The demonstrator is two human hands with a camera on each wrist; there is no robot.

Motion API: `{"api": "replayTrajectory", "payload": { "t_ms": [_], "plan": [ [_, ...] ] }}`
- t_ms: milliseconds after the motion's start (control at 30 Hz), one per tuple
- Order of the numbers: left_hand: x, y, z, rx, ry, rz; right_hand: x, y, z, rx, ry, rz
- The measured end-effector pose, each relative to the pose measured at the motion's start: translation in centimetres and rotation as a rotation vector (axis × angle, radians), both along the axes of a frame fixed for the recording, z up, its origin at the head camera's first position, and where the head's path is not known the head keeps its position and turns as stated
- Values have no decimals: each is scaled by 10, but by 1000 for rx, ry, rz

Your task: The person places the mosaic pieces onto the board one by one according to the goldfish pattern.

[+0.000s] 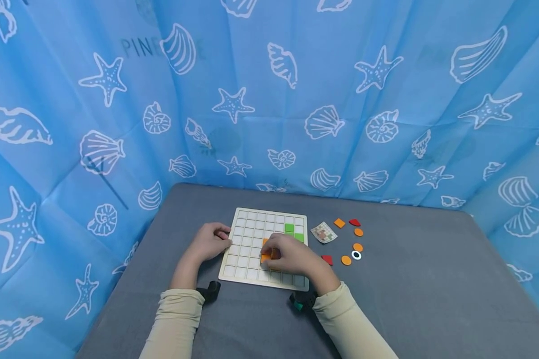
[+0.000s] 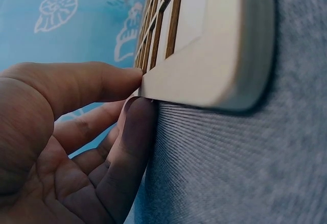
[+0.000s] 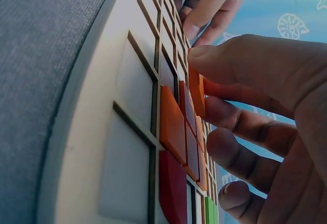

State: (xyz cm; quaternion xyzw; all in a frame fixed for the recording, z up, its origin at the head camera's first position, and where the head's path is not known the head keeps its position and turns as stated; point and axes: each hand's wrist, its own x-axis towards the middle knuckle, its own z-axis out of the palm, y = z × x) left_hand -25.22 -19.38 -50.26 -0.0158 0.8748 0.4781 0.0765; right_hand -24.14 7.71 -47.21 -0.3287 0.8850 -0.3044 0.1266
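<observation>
Faint "PIN" lettering [image 1: 142, 47], rest unclear, on blue curtain [image 1: 260, 127]

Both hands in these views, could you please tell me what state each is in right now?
Left hand: touching the edge of the board; whether it grips cannot be told.
Right hand: closed, holding an orange tile.

The head view looks down; close-up wrist views share the board [image 1: 247, 241].
</observation>
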Motion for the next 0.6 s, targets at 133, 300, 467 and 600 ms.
{"api": "replayTrajectory", "payload": {
  "t_ms": [133,300,467,600],
  "plan": [
    [0,0,-1,2,0,-4,0,0,-1,-2,-8,7],
    [0,0,-1,6,-1,-4,1,-1,0,1,-4,28],
    [0,0,0,-1,0,0,-1,-1,-1,11,2,35],
    [0,0,0,-1,-3,4,-2,-1,-2,11,-1,37]
  ]
}}
